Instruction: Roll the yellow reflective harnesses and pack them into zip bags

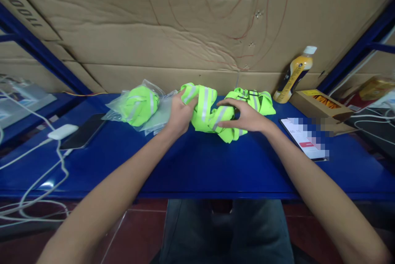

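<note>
A neon-green reflective strap vest [203, 107] with silver stripes lies bunched and looped on the blue shelf. My left hand [182, 111] is closed around a raised loop at its left end. From the right, my right hand [247, 116] curves round the bunched straps, thumb in front and fingers behind, with part of the fabric between them. Just behind that hand rests another green strap bundle [262, 101] with black buckles; I cannot tell whether it joins the piece I hold. To the left is a rolled green bundle [138, 105] in a clear plastic bag [115, 109].
The blue shelf [197, 169] has a cardboard back wall [123, 41]. On the right stand a yellow drink bottle [296, 74], an open carton [321, 105] and a lit phone [304, 138]. A dark phone [83, 131], white charger [63, 132] and loose cables [61, 165] lie left.
</note>
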Motion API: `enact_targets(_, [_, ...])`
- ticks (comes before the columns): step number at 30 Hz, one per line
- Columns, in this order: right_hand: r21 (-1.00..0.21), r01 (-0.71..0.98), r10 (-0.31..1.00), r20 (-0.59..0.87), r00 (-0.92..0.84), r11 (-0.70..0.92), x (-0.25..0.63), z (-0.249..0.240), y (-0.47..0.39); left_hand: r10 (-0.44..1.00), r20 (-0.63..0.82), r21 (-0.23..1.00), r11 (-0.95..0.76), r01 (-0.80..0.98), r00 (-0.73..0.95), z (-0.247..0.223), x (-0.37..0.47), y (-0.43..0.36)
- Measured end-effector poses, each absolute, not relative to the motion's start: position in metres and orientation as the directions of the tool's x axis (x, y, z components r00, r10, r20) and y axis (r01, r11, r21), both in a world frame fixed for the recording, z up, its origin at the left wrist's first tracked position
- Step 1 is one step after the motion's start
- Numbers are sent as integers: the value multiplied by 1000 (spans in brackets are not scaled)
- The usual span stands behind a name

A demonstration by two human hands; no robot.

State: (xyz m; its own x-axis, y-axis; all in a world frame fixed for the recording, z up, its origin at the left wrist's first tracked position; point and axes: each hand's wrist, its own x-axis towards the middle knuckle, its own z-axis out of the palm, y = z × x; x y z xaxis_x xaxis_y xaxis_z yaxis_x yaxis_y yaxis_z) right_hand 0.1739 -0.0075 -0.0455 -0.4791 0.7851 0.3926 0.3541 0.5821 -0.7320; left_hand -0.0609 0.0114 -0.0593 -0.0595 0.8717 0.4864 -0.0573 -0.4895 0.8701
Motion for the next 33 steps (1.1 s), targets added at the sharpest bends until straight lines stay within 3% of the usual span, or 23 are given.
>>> enact_targets(2, [-630, 445, 753, 383, -535, 636, 178, -49, -5, 890, 438, 872, -455, -181, -128, -56, -63, 13])
enact_targets(6, [-709, 403, 784, 347, -515, 579, 184, -51, 3, 887, 427, 857, -459, -234, -176, -51, -69, 16])
enact_targets(12, [-856, 174, 872, 489, -32, 487, 191, -51, 18, 772, 539, 816, -577, -16, -335, -56, -80, 21])
enact_targets(15, [-893, 14, 876, 444, 188, 449, 194, -55, 26, 561, 744, 654, -722, 225, -362, -52, -80, 8])
enact_targets(17, [-905, -62, 888, 397, 232, 421, 194, -57, 29, 462, 864, 504, -784, 363, -202, -48, -76, -6])
enact_targets(19, [-905, -48, 884, 400, 243, 423, 191, -57, 27, 500, 864, 446, -808, 384, 48, -44, -68, -21])
enact_targets(22, [-831, 160, 770, 554, 315, 533, 179, -53, 15, 664, 678, 596, -748, 293, 315, -42, -52, -36])
enact_targets(25, [-698, 331, 595, 716, 366, 636, 161, -47, -2, 784, 490, 752, -601, 270, 382, -43, -41, -42])
enact_targets(28, [-653, 360, 529, 755, 388, 666, 148, -44, -12, 779, 371, 785, -553, 277, 505, -44, -36, -44])
enact_targets(33, [-719, 316, 559, 686, 465, 619, 153, -53, -2, 703, 299, 800, -553, 233, 645, -49, -36, -42])
